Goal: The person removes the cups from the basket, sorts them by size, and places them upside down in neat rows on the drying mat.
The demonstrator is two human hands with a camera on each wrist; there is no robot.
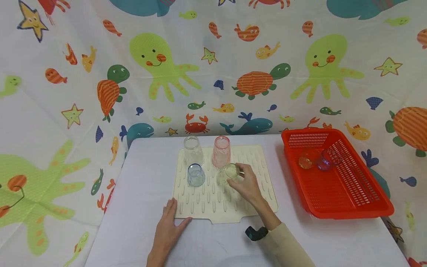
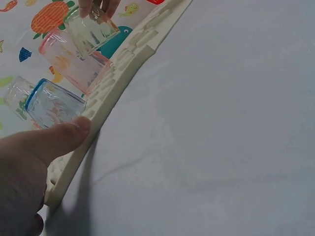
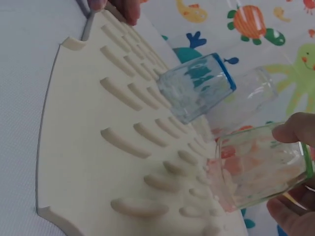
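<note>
My right hand pinches a pale green drinking glass near its green rim, thumb on one side and fingers on the other. The glass is upright at or just above the cream ribbed drying mat; I cannot tell whether its base touches. My left hand rests at the mat's front left corner, with its thumb on the edge. Upright on the mat stand a small blue glass, a tall clear glass behind it, and a tall pink glass behind the green one.
On the right of the white table is a red plastic basket. Inside it lie an orange glass and a purple glass. A patterned sea-animal cloth hangs behind the table.
</note>
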